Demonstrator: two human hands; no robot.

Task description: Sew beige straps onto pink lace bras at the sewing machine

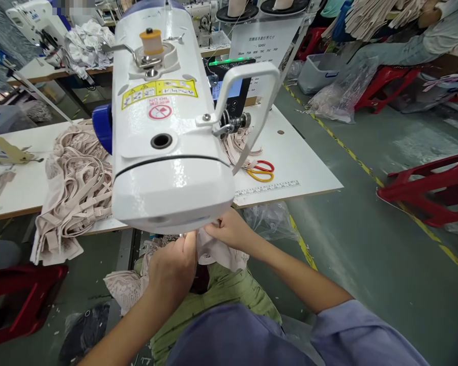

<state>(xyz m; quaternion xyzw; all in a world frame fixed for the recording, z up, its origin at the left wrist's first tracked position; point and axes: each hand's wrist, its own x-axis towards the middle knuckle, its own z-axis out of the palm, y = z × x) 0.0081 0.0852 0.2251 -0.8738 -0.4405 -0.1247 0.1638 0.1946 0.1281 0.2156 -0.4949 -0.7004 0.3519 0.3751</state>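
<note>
Our right hand (226,230) pinches the beige fabric (222,250) beside our left hand (172,265), whose grip we cannot tell, seemingly positioning cloth by the sewing machine head (171,190) just ahead, which calls for steady alignment.

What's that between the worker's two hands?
Beige fabric lies between the left hand and the right hand. The head view shows it, just below the front of the sewing machine in the picture.

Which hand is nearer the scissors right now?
Right: the right hand is below and left of the scissors in the picture; the left hand is farther left and lower.
</note>
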